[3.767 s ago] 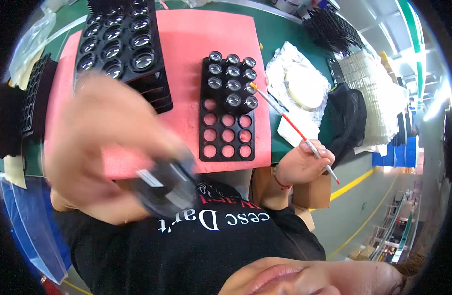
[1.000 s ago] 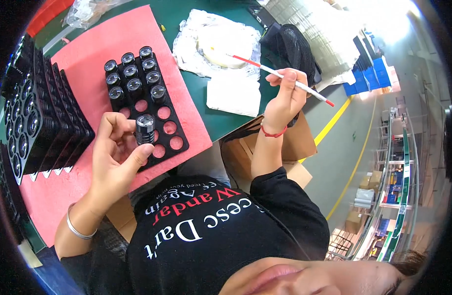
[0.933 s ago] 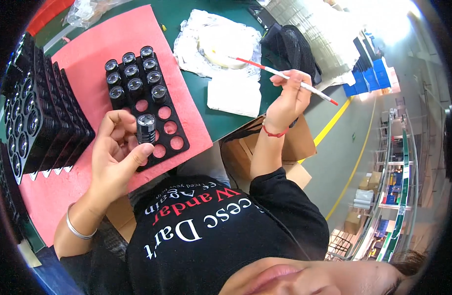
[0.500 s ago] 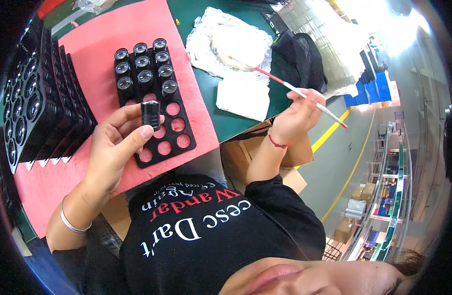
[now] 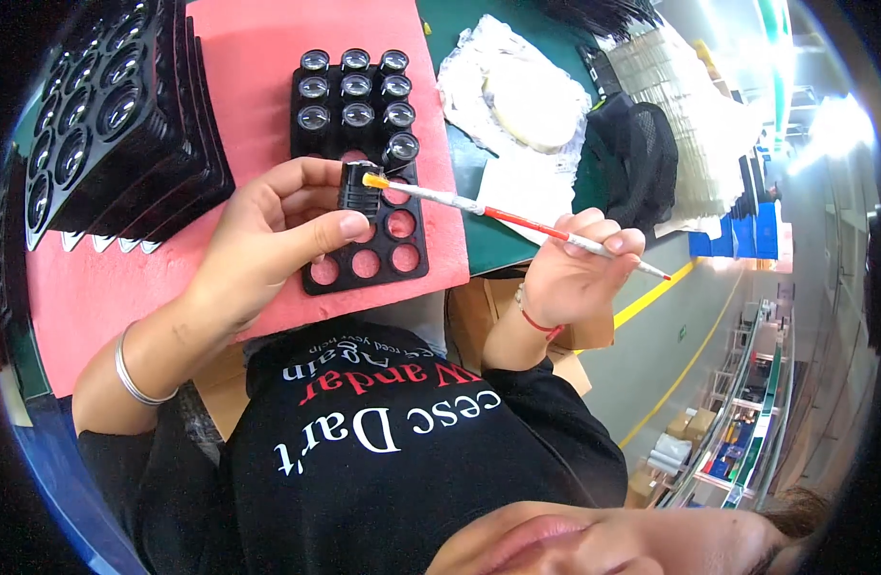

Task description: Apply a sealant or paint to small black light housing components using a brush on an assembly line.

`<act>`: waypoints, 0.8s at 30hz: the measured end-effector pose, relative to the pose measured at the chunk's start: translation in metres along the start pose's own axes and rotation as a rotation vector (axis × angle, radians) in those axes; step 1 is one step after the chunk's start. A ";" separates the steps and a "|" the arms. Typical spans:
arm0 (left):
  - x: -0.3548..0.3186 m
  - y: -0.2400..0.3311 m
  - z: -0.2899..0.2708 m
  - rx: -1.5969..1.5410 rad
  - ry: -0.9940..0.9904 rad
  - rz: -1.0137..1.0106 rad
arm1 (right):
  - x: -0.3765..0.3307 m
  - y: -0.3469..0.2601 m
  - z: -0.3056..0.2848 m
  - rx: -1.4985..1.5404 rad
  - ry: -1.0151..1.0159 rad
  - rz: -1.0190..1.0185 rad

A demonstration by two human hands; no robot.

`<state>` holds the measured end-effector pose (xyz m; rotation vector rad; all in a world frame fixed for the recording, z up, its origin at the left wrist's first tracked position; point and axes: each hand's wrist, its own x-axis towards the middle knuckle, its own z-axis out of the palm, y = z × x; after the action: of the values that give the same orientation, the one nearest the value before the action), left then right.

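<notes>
My left hand (image 5: 273, 220) pinches a black ribbed lens barrel (image 5: 358, 199) between thumb and fingers, above a black tray with round holes (image 5: 384, 261). A slim paintbrush (image 5: 522, 222) with a red and white handle is in my right hand (image 5: 573, 278), gripped near its rear end. Its yellowish bristles touch the upper side of the barrel. Several black lens barrels (image 5: 355, 87) with clear glass tops stand upright in the far rows of the tray. Pink shows through the bare holes in its near rows.
Under the tray lies a pink foam sheet (image 5: 249, 77) on a green table (image 5: 471, 251). Stacked black trays of larger lenses (image 5: 172, 182) stand at left. Right of the foam are crumpled white wrapping (image 5: 469, 72), white paper (image 5: 493, 187) and a black mesh bag (image 5: 642, 158).
The brush has moved from the white wrapping to the barrel in my left hand and now touches it. The tray and table appear farther right and higher in view.
</notes>
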<state>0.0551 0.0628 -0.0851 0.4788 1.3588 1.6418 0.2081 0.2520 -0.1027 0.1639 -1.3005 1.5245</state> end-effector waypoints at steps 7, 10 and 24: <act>0.000 0.000 -0.001 0.004 -0.045 0.017 | -0.001 0.003 -0.001 -0.157 -0.010 -0.075; 0.000 0.001 -0.001 0.006 -0.081 0.032 | -0.001 0.007 -0.008 -0.165 0.022 -0.104; 0.001 -0.002 -0.001 0.007 -0.064 0.071 | -0.004 0.005 -0.005 -0.025 0.130 -0.086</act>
<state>0.0542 0.0630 -0.0876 0.5847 1.3141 1.6659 0.2083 0.2545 -0.1110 0.1007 -1.1942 1.4219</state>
